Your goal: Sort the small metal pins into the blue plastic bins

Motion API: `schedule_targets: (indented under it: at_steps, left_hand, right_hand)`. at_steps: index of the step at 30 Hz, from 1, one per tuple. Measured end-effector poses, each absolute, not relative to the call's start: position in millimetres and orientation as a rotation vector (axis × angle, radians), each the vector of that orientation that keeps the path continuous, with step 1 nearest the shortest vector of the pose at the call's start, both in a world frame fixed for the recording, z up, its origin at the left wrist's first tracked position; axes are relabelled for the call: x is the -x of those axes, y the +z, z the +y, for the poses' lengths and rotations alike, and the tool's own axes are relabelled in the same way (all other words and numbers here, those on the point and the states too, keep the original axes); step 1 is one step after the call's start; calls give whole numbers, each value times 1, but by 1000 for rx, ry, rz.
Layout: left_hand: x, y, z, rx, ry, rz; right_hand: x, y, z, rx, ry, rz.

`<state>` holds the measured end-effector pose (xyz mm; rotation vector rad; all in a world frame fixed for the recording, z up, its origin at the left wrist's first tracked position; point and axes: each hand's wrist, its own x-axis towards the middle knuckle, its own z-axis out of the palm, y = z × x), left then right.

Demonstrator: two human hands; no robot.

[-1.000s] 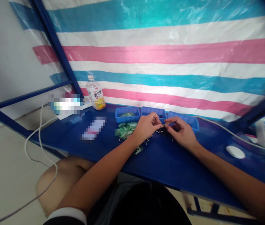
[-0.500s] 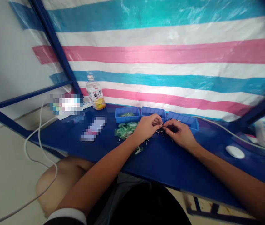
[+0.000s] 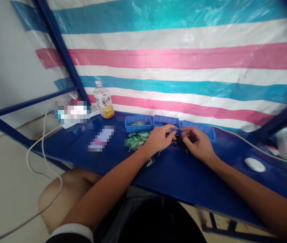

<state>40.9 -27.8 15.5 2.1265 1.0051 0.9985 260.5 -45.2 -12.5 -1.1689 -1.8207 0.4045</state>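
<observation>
Over the blue table, my left hand (image 3: 160, 138) has its fingers bent near the front of the middle blue bin (image 3: 166, 120); whatever its fingertips hold is too small to make out. My right hand (image 3: 198, 143) is just to the right, thumb and fingers pinched on something I cannot make out, in front of the right blue bin (image 3: 209, 132). Several thin metallic pins (image 3: 175, 144) lie on the table under and between the hands. Green pieces in a pile (image 3: 136, 140) lie left of my left hand, before the left blue bin (image 3: 138, 124).
A drink bottle (image 3: 103, 100) stands at the back left, with a blurred flat item (image 3: 102, 138) in front of it. A white oval object (image 3: 255, 164) lies at the right. White cables (image 3: 44, 145) hang at the left, and another runs along the back right.
My hands have moved slightly apart; their fingertips met before and now have a small gap between them. My right hand has shifted a little to the right.
</observation>
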Motion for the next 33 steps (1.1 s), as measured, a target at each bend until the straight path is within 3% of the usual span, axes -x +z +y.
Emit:
schedule_targets:
  at_steps: [33]
  left_hand:
    - [-41,6,-20,-2018,1127,933]
  right_hand:
    - [-259,-11,-46,1107,273,-1943]
